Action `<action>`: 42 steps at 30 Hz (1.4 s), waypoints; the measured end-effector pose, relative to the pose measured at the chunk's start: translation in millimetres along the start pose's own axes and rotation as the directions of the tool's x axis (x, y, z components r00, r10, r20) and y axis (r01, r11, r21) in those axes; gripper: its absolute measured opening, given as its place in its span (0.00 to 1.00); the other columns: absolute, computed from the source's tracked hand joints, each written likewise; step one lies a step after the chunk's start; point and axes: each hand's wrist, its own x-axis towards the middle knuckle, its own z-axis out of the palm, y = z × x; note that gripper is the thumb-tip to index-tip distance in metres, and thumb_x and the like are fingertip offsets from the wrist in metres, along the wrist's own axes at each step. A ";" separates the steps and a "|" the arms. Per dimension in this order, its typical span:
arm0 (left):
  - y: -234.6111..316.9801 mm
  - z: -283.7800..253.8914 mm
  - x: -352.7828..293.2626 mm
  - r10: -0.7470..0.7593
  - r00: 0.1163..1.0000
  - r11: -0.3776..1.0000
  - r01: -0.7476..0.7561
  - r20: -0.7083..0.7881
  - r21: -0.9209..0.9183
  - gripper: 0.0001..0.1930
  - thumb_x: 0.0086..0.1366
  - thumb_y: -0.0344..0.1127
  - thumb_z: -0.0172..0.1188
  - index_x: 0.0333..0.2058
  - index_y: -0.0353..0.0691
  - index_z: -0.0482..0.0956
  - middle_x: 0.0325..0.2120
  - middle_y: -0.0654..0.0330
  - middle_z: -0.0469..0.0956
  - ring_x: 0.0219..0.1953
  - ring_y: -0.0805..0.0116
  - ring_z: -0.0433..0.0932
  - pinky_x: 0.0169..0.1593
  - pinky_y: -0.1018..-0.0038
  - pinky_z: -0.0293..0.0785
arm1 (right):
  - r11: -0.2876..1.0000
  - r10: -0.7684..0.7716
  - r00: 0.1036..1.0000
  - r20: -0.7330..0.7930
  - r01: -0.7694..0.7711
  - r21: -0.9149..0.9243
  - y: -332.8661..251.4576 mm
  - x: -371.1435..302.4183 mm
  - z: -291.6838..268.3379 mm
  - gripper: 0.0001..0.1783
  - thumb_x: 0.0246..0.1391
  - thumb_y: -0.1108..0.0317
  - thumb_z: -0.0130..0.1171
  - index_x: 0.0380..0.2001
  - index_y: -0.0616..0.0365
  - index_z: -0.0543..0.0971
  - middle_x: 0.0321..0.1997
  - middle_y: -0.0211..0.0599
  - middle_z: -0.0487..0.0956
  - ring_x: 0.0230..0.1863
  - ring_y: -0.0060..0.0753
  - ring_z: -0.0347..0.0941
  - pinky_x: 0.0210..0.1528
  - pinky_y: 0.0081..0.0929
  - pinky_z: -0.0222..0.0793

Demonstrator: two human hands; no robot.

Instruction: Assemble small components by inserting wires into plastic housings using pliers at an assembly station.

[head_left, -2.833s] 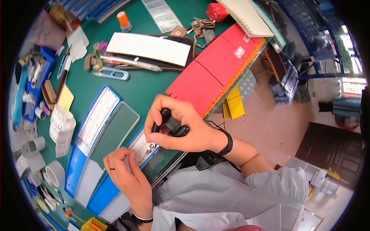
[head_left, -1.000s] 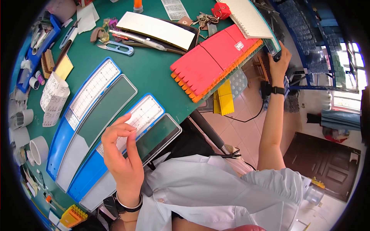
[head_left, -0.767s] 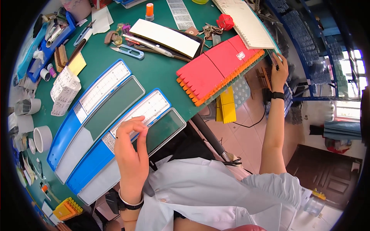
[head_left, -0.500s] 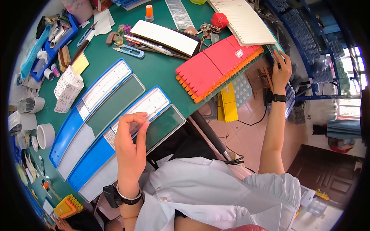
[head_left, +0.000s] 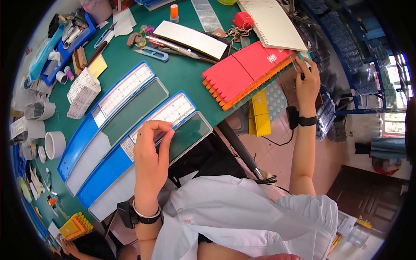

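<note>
My left hand (head_left: pixel 152 158) hovers over the nearer of two long cases, its thumb and forefinger tips pinched together. Anything between them is too small to make out. This case has a blue base (head_left: pixel 106 180) with a white ruled strip, and its clear lid (head_left: pixel 190 132) lies alongside. A second blue case (head_left: pixel 82 145) with a clear lid lies just beyond it. At the right, my right hand (head_left: pixel 307 82) is at the end of a stack of red cards (head_left: pixel 247 69) with orange notched ones beneath. Its fingers are bent in around something dark and small that I cannot identify.
A spiral notebook (head_left: pixel 277 26), keys (head_left: pixel 238 32), thread snips (head_left: pixel 151 53) and a white-topped box (head_left: pixel 195 39) lie on the green table. A blue tray (head_left: pixel 78 50) holds tools at far left. Yellow cards (head_left: pixel 260 117) hang below the table edge. Another person's hand (head_left: pixel 67 247) shows lower left.
My right hand has moved left, closer to the red and orange cards. The left hand stays pinched over the near case. The whole view has shifted slightly.
</note>
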 end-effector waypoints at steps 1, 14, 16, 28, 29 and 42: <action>0.2 -1.1 -0.7 0.011 1.000 0.999 -0.011 0.008 0.039 0.04 0.71 0.21 0.56 0.42 0.33 0.71 0.42 0.52 0.81 0.47 0.64 0.82 0.55 0.69 0.76 | 1.000 -0.020 0.999 0.037 0.019 0.025 2.1 -0.3 -1.7 0.21 0.55 0.77 0.60 0.51 0.47 0.85 0.53 0.42 0.80 0.53 0.48 0.78 0.54 0.36 0.75; -10.9 8.3 8.4 0.200 0.970 0.970 -0.177 -0.137 0.165 0.08 0.62 0.24 0.62 0.37 0.39 0.72 0.29 0.52 0.78 0.33 0.48 0.78 0.38 0.58 0.72 | -0.400 -0.174 0.887 0.428 -0.461 0.792 -166.6 -45.6 -56.1 0.19 0.67 0.59 0.56 0.48 0.66 0.69 0.29 0.36 0.68 0.26 0.21 0.58 0.26 0.13 0.57; -8.2 13.4 13.5 0.294 0.939 0.946 -0.259 -0.178 0.194 0.10 0.61 0.24 0.62 0.39 0.38 0.71 0.28 0.52 0.78 0.32 0.47 0.78 0.37 0.59 0.72 | -0.430 -0.257 0.836 0.485 -0.548 0.717 -192.0 -56.5 -42.1 0.31 0.56 0.44 0.70 0.43 0.56 0.68 0.28 0.29 0.70 0.36 0.23 0.61 0.26 0.14 0.57; 1.1 -24.2 7.4 -0.137 0.987 0.977 0.119 -0.089 -0.177 0.08 0.68 0.22 0.60 0.43 0.34 0.70 0.34 0.54 0.79 0.41 0.64 0.83 0.47 0.72 0.78 | -0.227 -0.380 0.770 0.512 -0.614 0.756 -237.2 -8.0 -21.8 0.23 0.56 0.44 0.61 0.38 0.51 0.68 0.18 0.18 0.66 0.34 0.27 0.71 0.79 0.54 0.39; -1.2 -24.5 7.3 -0.149 0.984 0.971 0.127 -0.097 -0.204 0.08 0.69 0.22 0.59 0.43 0.34 0.70 0.35 0.55 0.80 0.41 0.67 0.82 0.48 0.72 0.78 | -0.170 -0.369 0.755 0.542 -0.628 0.759 -233.0 -4.7 -21.5 0.23 0.56 0.44 0.62 0.38 0.51 0.68 0.17 0.18 0.66 0.32 0.26 0.71 0.80 0.55 0.33; -6.3 -28.0 -12.5 -0.052 0.984 0.994 0.035 -0.170 -0.106 0.09 0.69 0.24 0.61 0.44 0.34 0.71 0.37 0.59 0.79 0.42 0.72 0.79 0.48 0.74 0.77 | -0.444 -0.402 0.663 0.632 -0.744 0.498 -234.7 -47.0 -30.3 0.15 0.62 0.57 0.55 0.39 0.58 0.70 0.21 0.22 0.63 0.26 0.21 0.65 0.82 0.46 0.36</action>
